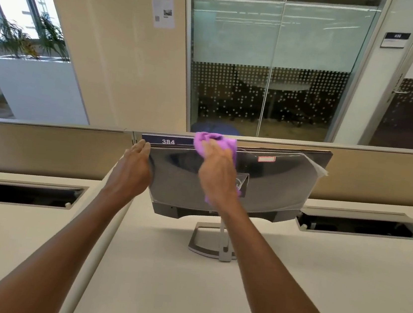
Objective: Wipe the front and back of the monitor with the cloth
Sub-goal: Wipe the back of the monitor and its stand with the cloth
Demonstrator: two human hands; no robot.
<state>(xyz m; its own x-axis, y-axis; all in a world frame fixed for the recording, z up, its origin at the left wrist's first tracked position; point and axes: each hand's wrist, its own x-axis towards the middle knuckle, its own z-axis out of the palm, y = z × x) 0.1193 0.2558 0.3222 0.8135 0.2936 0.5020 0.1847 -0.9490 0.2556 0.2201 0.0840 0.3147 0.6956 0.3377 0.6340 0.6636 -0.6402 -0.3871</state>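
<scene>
The monitor (pixel 274 188) stands on its silver stand (pixel 205 242) on the white desk, its glossy dark back turned toward me. A purple cloth (pixel 203 140) lies against the upper middle of that back, near the top edge. My right hand (pixel 217 173) presses the cloth flat onto the monitor with straight fingers; a bit of cloth hangs out below the palm. My left hand (pixel 131 168) holds the monitor's left edge, fingers reaching up to its top corner. A loose clear film sticks out at the monitor's upper right corner.
The white desk (pixel 183 296) runs to a beige partition (pixel 45 147) carrying a "384" label (pixel 168 141). Two open cable hatches (pixel 24 192) (pixel 358 223) sit left and right of the monitor. Glass office walls and a planter stand behind.
</scene>
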